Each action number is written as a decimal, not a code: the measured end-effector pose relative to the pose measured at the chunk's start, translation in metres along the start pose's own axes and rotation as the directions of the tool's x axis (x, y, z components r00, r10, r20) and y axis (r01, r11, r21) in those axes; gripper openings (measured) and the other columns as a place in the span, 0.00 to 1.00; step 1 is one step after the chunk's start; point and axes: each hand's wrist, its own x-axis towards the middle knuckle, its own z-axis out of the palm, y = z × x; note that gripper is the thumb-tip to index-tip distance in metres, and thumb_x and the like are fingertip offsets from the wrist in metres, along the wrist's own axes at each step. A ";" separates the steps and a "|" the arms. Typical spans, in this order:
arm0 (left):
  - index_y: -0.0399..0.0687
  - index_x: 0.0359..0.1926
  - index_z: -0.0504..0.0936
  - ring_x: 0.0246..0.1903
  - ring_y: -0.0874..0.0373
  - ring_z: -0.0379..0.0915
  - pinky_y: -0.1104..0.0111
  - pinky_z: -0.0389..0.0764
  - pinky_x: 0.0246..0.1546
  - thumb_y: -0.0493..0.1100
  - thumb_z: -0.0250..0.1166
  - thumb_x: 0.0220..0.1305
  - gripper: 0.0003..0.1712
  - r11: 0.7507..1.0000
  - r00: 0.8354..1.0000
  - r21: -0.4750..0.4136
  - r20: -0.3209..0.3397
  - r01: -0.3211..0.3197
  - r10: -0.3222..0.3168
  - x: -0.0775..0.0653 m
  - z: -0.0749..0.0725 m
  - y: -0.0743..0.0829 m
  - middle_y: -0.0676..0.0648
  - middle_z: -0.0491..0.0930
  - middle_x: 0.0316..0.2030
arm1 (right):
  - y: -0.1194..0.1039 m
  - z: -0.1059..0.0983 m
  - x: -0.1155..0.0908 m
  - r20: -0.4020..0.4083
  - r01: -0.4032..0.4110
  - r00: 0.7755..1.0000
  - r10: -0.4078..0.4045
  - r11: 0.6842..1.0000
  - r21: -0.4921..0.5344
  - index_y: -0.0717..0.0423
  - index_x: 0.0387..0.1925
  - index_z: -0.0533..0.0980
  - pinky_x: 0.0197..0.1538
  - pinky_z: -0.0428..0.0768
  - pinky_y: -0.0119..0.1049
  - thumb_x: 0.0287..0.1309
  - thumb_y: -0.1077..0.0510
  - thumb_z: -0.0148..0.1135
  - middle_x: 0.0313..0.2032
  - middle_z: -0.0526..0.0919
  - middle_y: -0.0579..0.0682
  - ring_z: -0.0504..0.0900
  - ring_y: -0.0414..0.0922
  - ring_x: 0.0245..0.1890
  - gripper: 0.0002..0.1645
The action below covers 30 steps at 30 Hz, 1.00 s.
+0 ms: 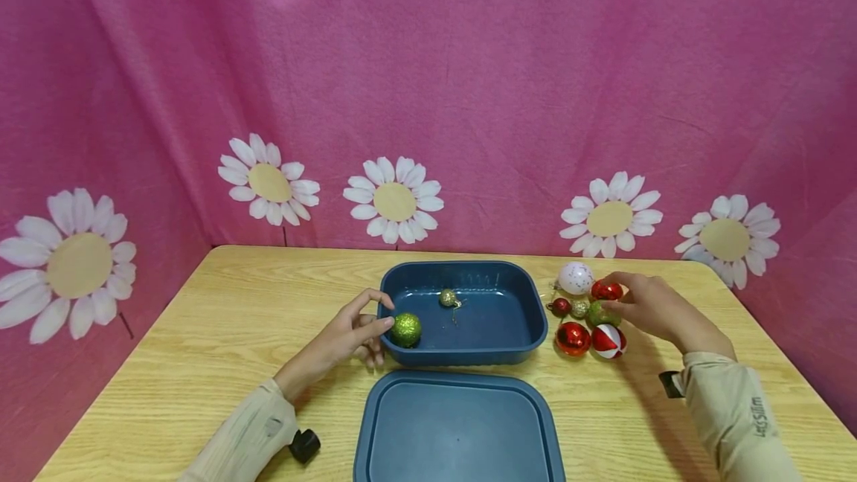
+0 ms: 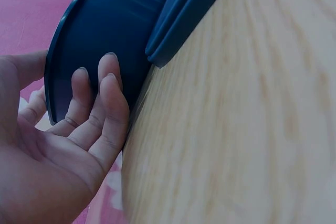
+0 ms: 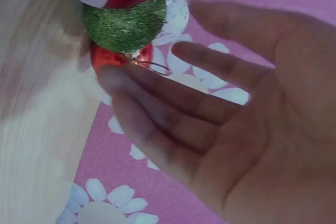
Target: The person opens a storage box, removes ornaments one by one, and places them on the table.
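My left hand (image 1: 358, 327) is at the left end of a dark blue rectangular container (image 1: 529, 348). Its thumb and index finger reach over the rim beside a glittery green bauble (image 1: 405, 330) in the near left corner; the other fingers lie loosely bent outside the wall (image 2: 105, 19). Inside, farther back, sits a small gold bauble (image 1: 447, 297) with a string. On the right, my right hand (image 1: 652, 309) hovers with fingers apart over a cluster: a shiny red bauble (image 1: 602, 290), another green bauble (image 3: 126, 24) and a red-and-white bauble (image 1: 608, 341).
The cluster also holds a speckled white bauble (image 1: 576, 278), a small dark red bauble (image 1: 560, 307), a small gold bauble (image 1: 580, 308) and a larger red bauble (image 1: 573, 338). A blue-grey lid (image 1: 458, 430) lies in front of the container. Pink flowered cloth (image 1: 442, 95) hangs behind the table.
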 end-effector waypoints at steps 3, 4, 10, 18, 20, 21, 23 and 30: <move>0.40 0.64 0.59 0.21 0.51 0.79 0.58 0.85 0.24 0.47 0.57 0.75 0.26 1.000 1.000 0.004 -0.003 0.001 -0.001 0.000 0.000 0.000 0.38 0.76 0.23 | -0.006 -0.003 0.000 -0.058 -0.017 0.998 0.016 1.000 -0.007 0.70 0.51 0.75 0.37 0.82 0.53 0.64 0.58 0.64 0.32 0.86 0.61 0.85 0.52 0.32 0.20; 0.40 0.64 0.59 0.21 0.51 0.79 0.58 0.85 0.24 0.47 0.57 0.75 0.26 1.000 1.000 0.003 -0.003 0.001 -0.001 0.000 0.000 0.000 0.38 0.76 0.23 | -0.008 -0.004 0.000 -0.077 -0.013 0.997 0.013 1.000 -0.007 0.70 0.51 0.75 0.37 0.82 0.54 0.64 0.59 0.64 0.31 0.86 0.60 0.85 0.53 0.32 0.20; 0.39 0.64 0.60 0.20 0.52 0.79 0.62 0.83 0.22 0.46 0.57 0.75 0.25 1.000 1.000 0.002 -0.006 -0.012 0.012 0.001 0.000 0.001 0.38 0.75 0.21 | -0.025 -0.005 0.000 -0.193 0.041 0.980 -0.045 0.999 -0.023 0.69 0.49 0.77 0.37 0.82 0.51 0.66 0.60 0.62 0.30 0.87 0.55 0.85 0.49 0.31 0.17; 0.39 0.63 0.60 0.21 0.51 0.79 0.60 0.84 0.24 0.48 0.58 0.75 0.27 1.000 1.000 0.029 -0.012 -0.003 0.003 0.002 0.000 0.001 0.40 0.76 0.22 | -0.059 -0.001 0.004 -0.285 0.162 0.943 -0.171 0.985 -0.056 0.66 0.47 0.78 0.34 0.82 0.45 0.63 0.63 0.64 0.31 0.86 0.53 0.83 0.45 0.30 0.13; 0.40 0.64 0.60 0.21 0.51 0.79 0.60 0.85 0.24 0.48 0.58 0.75 0.27 1.000 1.000 0.030 -0.015 -0.001 0.001 0.002 -0.001 0.001 0.39 0.76 0.22 | -0.068 0.001 0.005 -0.300 0.197 0.932 -0.206 0.979 -0.059 0.64 0.47 0.78 0.36 0.83 0.46 0.63 0.62 0.64 0.32 0.86 0.52 0.84 0.45 0.30 0.12; 0.39 0.64 0.59 0.21 0.51 0.79 0.59 0.85 0.24 0.48 0.58 0.75 0.27 1.000 1.000 0.028 -0.017 -0.001 0.001 0.001 -0.002 0.002 0.39 0.76 0.22 | -0.072 0.003 0.006 -0.301 0.212 0.928 -0.218 0.976 -0.054 0.64 0.47 0.79 0.37 0.84 0.47 0.63 0.62 0.64 0.32 0.86 0.52 0.84 0.45 0.31 0.12; 0.39 0.64 0.59 0.20 0.51 0.79 0.60 0.85 0.24 0.48 0.58 0.75 0.27 1.000 1.000 0.020 -0.021 0.004 -0.003 0.000 -0.002 0.002 0.39 0.76 0.22 | -0.079 0.006 0.007 -0.304 0.237 0.922 -0.238 0.971 -0.042 0.63 0.47 0.79 0.38 0.84 0.47 0.63 0.62 0.64 0.33 0.86 0.51 0.85 0.45 0.32 0.12; 0.40 0.64 0.59 0.20 0.52 0.79 0.60 0.84 0.24 0.47 0.58 0.75 0.26 1.000 1.000 -0.006 -0.010 0.001 -0.002 0.001 -0.001 -0.002 0.40 0.76 0.22 | -0.098 0.017 0.010 -0.317 0.310 0.901 -0.297 0.951 -0.011 0.65 0.48 0.79 0.38 0.86 0.45 0.61 0.66 0.65 0.38 0.86 0.55 0.85 0.46 0.34 0.13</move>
